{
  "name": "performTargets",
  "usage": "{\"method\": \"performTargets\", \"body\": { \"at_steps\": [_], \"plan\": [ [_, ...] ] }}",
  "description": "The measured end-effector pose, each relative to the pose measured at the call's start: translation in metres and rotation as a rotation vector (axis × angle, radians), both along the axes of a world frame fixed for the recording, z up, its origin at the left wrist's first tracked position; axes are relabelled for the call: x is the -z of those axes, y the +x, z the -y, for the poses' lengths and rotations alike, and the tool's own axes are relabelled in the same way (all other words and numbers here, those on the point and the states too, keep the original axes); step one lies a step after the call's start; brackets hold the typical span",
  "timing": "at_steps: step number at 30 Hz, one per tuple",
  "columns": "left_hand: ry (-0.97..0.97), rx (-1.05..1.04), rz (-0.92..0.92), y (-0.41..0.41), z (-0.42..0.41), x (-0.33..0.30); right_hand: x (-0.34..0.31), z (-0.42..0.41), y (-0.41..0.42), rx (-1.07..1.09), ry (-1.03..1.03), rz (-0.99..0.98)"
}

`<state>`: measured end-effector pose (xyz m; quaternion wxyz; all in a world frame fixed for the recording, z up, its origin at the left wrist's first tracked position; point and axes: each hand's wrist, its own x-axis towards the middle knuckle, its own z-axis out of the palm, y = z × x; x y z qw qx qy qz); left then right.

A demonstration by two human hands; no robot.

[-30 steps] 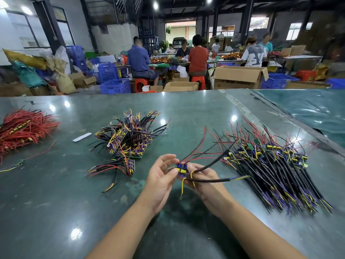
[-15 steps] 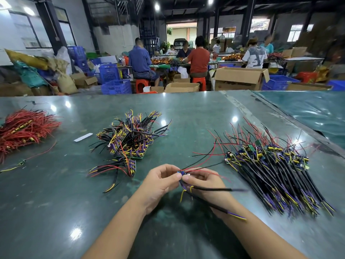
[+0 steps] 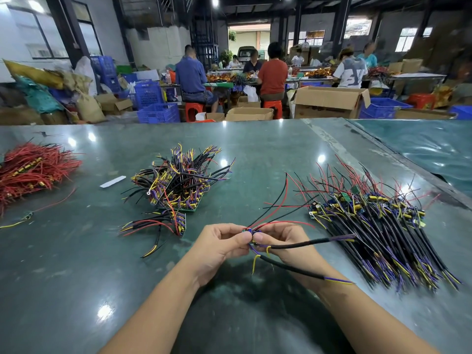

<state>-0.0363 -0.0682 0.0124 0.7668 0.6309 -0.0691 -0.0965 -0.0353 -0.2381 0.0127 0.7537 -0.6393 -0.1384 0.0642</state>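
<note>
Both hands meet over the green table near its front, pinching one small wired circuit board between their fingertips. My left hand pinches it from the left, my right hand from the right. Thin red and black wires rise from the board toward the far right. Two thick black cables with purple and yellow ends trail to the right over my right wrist. The board itself is mostly hidden by my fingers.
A large bundle of wired boards lies to the right. A stacked pile and a small separate set lie left of centre. Red wires sit at far left, with a white strip nearby. People work at benches beyond the table.
The hands have drawn the board slightly nearer and lower. The black cables swung from pointing right to trailing over my right wrist. The piles have not moved.
</note>
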Motion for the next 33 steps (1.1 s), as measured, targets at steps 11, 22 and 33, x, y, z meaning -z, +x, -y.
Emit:
{"method": "performTargets", "body": {
  "at_steps": [11, 22, 33],
  "plan": [
    [-0.135, 0.169, -0.114, 0.003, -0.012, -0.001, 0.005, -0.001, 0.003, 0.01, 0.06, -0.055],
    [0.034, -0.902, 0.106, 0.03, -0.049, 0.0, 0.001, 0.016, 0.013, 0.164, 0.162, -0.175],
    [0.376, -0.2, 0.399, 0.006, -0.005, -0.001, 0.006, -0.001, -0.002, -0.029, -0.201, -0.074]
  ]
}}
